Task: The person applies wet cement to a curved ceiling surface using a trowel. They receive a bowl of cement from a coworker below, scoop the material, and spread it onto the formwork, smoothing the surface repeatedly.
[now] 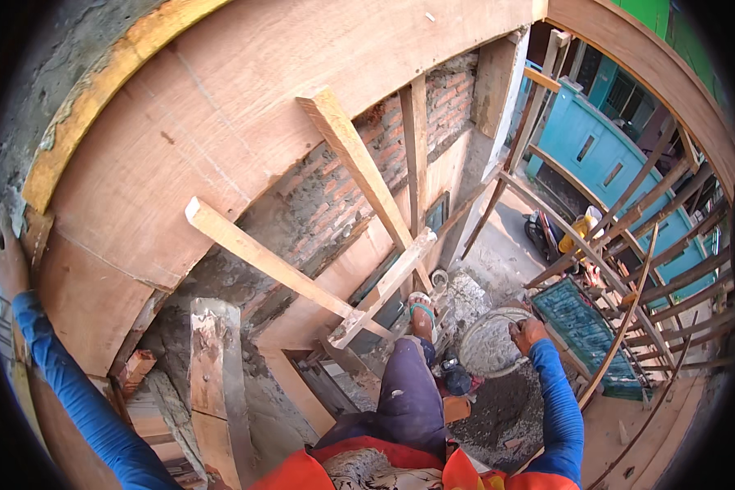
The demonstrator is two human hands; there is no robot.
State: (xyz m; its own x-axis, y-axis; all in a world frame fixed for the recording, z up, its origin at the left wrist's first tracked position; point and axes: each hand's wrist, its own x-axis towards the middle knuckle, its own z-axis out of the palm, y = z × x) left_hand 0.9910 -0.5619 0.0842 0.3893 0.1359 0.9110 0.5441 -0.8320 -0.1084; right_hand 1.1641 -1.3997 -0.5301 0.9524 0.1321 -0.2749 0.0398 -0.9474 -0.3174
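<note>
At the left edge my left hand [8,260] reaches up beside the end of a yellowish timber edging and the large plywood panel [163,147]. Its fingers are dim near the picture's rim, so their grip cannot be made out. My right hand [529,333] is closed, its fingers curled, over the right rim of a round tub [490,347] of grey cement mix. Whether it grips that rim or something hidden is unclear. Below the tub lies a dark heap of mortar or sand [498,408]. My sandalled foot [422,317] stands left of the tub.
Two timber braces [355,155] [261,257] slant from the panel to a crosspiece [384,286]. A brick wall [327,196] stands behind them. On the right are wooden poles [653,220], a green mesh panel [592,339] and a turquoise wall [588,139]. A post [212,367] rises lower left.
</note>
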